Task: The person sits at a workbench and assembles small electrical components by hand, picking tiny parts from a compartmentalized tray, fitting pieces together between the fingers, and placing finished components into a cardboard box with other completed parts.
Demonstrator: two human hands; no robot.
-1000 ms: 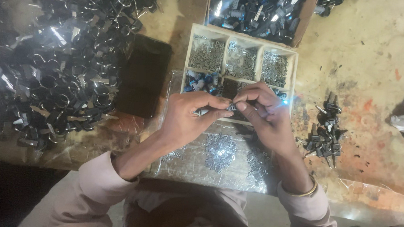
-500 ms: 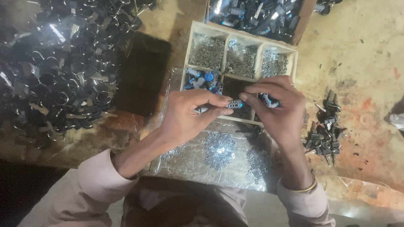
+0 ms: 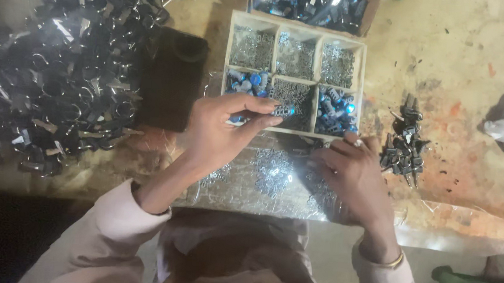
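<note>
**Hands part: one small piece held, many more to go**

Since the earlier frames, our 2 hands have separated. They met over the front edge of the divided tray, both pinching the same small part; now our right hand [image 3: 353,175] has dropped down and to the right, onto the clear plastic sheet [image 3: 273,178] strewn with tiny silver bits, while our left hand [image 3: 226,131] stays up by the tray.

Our left hand pinches a small blue-tipped metal piece [image 3: 284,110] between thumb and fingertips, held just over the front middle compartment of the wooden divided tray [image 3: 359,90]. Our right hand lies curled, fingers down among the silver bits; whether it grips anything there we cannot tell.

As for progress, we judge the work to be in mid-run. The tray has 6 compartments: 3 at the back hold fine silver parts, the front row holds blue-capped pieces at both ends and more silver parts in the middle. All look well stocked. A cluster of dark finished-looking pieces [image 3: 404,149] lies just to the right of the tray, small beside the great heap of dark ringed parts [image 3: 55,74] on the left and the cardboard box [image 3: 309,1] of dark pieces behind the tray. So a handful seems done and much stock remains.
</note>
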